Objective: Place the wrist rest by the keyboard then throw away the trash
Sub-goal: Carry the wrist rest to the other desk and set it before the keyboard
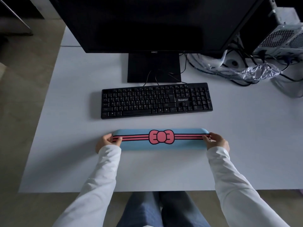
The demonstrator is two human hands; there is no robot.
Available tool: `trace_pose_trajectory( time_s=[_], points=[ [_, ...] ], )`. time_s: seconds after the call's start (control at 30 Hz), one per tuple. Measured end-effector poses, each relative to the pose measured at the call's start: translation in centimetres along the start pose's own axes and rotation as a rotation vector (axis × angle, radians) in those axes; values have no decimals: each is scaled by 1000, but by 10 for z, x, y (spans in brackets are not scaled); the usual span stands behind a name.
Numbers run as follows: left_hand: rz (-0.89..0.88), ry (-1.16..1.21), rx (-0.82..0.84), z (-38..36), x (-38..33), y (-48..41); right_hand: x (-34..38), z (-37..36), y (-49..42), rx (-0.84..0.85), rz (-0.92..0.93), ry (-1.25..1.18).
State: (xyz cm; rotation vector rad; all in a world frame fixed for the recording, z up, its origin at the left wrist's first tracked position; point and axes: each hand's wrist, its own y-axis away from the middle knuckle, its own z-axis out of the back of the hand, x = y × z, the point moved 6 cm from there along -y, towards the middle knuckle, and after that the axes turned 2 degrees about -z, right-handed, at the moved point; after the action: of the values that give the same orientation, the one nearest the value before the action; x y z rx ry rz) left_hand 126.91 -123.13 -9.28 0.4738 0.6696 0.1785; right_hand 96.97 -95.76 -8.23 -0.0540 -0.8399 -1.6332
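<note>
In the head view, the person holds the wrist rest (161, 139) by its two ends; the left hand (107, 141) pinches the left end, thumb on top and fingers curled around and under, and the right hand (217, 141) does the same at the right end; both hands are closed on it, neither is free. The rest lies along the white desk (65, 128) in front of the keyboard (156, 100), roughly parallel to it, with a clear strip of bare desk between them; whether it is resting on the surface or lifted just off it cannot be told.

The step in hand looks like the placing; to do it well, the person would likely move both ends forward together so the rest stays square to the keyboard's near edge, bring it close beside that edge, centre it under the letter keys, then let go with both hands at once so it does not skew.

The rest is a long, narrow pad, light blue, with rounded ends and a softly raised far edge; pink and black stripes run its length and meet a pink bow outlined in black at the middle.

The likely trash, crumpled clear plastic wrap (255, 71), sits at the far right among cables (242, 51), well apart from the hands.
</note>
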Motion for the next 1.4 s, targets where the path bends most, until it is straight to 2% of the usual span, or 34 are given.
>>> trace_pose_trajectory(
  time_s=[0.1, 0.17, 0.23, 0.33, 0.47, 0.8, 0.97, 1.4],
  points=[
    [-294, -122, -119, 2, -21, 22, 11, 6, 20, -134, 127, -16],
    [-561, -161, -144, -13, -34, 41, 28, 1, 39, -252, 397, 23],
    [-753, -223, -132, -35, -44, 61, 38, -20, 55, -266, 650, 88],
    [-883, -277, -91, -65, -61, 88, 52, -63, 81, -181, 980, 145],
    [-923, -319, -25, -96, -65, 92, 60, -104, 100, -111, 1155, 190],
    [-1013, -572, -193, -111, -49, 86, 55, -113, 98, -197, 1296, 462],
    [-975, -633, -160, -102, -48, 81, 49, -103, 86, -223, 1241, 459],
    [-826, -651, -252, -74, -33, 56, 27, -75, 49, -220, 1078, 462]
  ],
)
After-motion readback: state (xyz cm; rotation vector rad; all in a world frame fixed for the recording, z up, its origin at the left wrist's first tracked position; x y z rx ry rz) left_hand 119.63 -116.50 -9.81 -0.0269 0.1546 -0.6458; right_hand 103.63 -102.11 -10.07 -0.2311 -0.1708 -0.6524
